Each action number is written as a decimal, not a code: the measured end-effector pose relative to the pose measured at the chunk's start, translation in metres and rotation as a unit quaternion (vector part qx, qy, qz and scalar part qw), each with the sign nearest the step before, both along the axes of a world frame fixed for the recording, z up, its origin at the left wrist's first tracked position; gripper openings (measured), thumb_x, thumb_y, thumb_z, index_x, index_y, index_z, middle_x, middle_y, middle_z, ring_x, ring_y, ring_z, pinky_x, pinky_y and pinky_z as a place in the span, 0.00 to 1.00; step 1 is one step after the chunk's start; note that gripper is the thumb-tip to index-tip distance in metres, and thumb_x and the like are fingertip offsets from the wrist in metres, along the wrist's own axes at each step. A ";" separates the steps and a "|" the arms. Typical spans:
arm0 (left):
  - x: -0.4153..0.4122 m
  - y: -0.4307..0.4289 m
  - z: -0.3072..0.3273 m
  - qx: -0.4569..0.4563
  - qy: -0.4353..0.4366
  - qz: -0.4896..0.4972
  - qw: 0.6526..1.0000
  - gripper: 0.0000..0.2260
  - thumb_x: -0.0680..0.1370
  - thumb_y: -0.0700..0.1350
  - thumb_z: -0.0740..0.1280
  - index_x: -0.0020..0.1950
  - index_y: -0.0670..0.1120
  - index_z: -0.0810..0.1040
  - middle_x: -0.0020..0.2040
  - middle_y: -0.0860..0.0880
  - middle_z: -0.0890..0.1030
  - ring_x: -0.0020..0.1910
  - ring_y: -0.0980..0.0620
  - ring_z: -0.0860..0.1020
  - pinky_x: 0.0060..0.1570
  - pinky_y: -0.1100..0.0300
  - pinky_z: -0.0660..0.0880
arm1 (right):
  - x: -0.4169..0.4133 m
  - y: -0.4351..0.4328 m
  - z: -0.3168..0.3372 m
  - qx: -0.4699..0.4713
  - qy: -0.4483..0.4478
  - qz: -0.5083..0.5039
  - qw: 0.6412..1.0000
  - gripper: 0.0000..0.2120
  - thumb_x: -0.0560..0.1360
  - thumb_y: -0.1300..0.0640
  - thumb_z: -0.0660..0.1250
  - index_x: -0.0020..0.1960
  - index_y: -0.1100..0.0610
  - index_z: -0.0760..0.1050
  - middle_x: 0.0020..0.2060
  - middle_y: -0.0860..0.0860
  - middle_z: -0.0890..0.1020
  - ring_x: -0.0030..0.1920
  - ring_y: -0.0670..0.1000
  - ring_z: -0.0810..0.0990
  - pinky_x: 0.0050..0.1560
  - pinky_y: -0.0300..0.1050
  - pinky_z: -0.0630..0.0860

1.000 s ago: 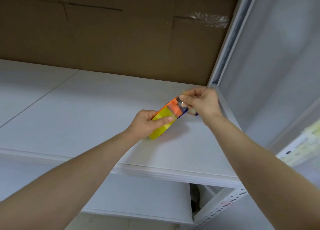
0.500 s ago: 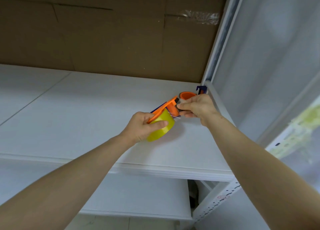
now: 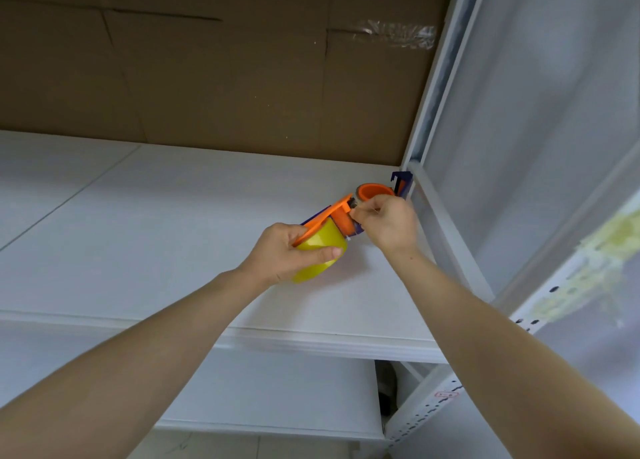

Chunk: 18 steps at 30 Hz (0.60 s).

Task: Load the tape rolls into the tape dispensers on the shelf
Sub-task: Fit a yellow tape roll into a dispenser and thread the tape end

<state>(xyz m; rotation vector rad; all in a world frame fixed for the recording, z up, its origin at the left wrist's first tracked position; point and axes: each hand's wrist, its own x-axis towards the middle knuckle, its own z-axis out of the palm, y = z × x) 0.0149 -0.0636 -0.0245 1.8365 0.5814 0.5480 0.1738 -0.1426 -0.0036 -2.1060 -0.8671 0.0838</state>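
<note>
A yellow tape roll [image 3: 317, 250] sits in an orange and blue tape dispenser [image 3: 341, 216] held just above the white shelf [image 3: 173, 233]. My left hand [image 3: 287, 254] grips the roll from below and the left, thumb across its side. My right hand [image 3: 388, 223] pinches at the dispenser's front end, where the tape comes off; the exact contact is hidden by my fingers. A second orange and blue dispenser [image 3: 381, 190] stands on the shelf behind my right hand, by the right rear corner.
Brown cardboard [image 3: 225, 77] lines the back of the shelf bay. A white metal upright [image 3: 436, 77] and side rail bound the shelf on the right. A lower shelf board [image 3: 277, 389] lies beneath, and a perforated front post [image 3: 433, 406] stands at the lower right.
The dispenser with the roll has tilted so the orange side plate faces up. The camera shifted, revealing the second dispenser behind my right hand. Both hands kept their hold.
</note>
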 end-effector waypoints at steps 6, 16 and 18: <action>-0.002 0.002 0.005 0.041 0.052 -0.036 0.997 0.09 0.61 0.50 0.73 0.39 0.51 0.79 0.33 0.52 0.79 0.30 0.58 0.77 0.34 0.63 0.74 | 0.002 0.010 -0.009 0.051 0.018 -0.018 0.998 0.09 0.73 0.54 0.68 0.50 0.58 0.81 0.46 0.54 0.85 0.49 0.54 0.81 0.49 0.48 0.76; -0.009 0.007 0.007 0.003 0.029 -0.046 0.999 0.09 0.67 0.40 0.77 0.35 0.50 0.79 0.27 0.56 0.78 0.28 0.58 0.76 0.31 0.67 0.73 | 0.005 0.024 -0.013 0.127 0.049 0.058 0.989 0.09 0.73 0.56 0.69 0.49 0.60 0.81 0.46 0.57 0.83 0.42 0.51 0.81 0.49 0.47 0.79; -0.010 0.008 0.008 -0.011 0.026 -0.041 0.999 0.08 0.67 0.40 0.76 0.35 0.49 0.79 0.29 0.53 0.78 0.28 0.56 0.76 0.31 0.66 0.74 | 0.008 0.026 -0.006 0.120 0.066 0.087 0.987 0.08 0.72 0.58 0.70 0.48 0.62 0.80 0.37 0.53 0.82 0.34 0.46 0.79 0.42 0.43 0.78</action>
